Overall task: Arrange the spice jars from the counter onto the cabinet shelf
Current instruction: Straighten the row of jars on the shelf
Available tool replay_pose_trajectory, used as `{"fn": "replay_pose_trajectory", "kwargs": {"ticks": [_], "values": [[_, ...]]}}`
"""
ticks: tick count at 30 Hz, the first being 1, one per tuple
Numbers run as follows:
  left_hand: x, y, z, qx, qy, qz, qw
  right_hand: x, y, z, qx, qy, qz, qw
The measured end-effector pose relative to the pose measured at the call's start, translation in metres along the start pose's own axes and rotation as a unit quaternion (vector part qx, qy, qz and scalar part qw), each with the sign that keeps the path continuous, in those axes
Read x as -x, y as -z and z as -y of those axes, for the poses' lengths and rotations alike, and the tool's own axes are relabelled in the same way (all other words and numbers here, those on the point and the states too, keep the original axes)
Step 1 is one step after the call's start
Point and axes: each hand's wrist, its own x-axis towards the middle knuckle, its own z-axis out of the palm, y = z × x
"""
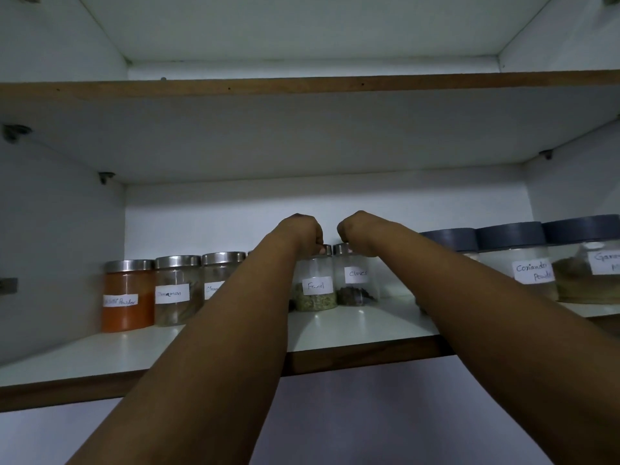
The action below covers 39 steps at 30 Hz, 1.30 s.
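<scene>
Both my arms reach up onto the cabinet shelf. My left hand grips the steel lid of the glass jar labelled Fennel from above. My right hand grips the lid of the jar labelled Cloves right beside it. Both jars stand upright on the shelf, almost touching. Left of my arm stand three steel-lidded jars: an orange powder jar, a Cinnamon jar and a partly hidden jar.
At the right stand wider jars with dark grey lids, one labelled Coriander Powder and another at the frame edge. An upper shelf runs overhead. White cabinet walls close in both sides.
</scene>
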Motion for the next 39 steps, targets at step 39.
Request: {"fn": "replay_pose_trajectory", "kwargs": {"ticks": [39], "values": [[0.078,0.069,-0.118,0.075,-0.026,-0.217,0.973,0.143,0.041,-0.113,-0.206,-0.03,-0.333,0.92]]}}
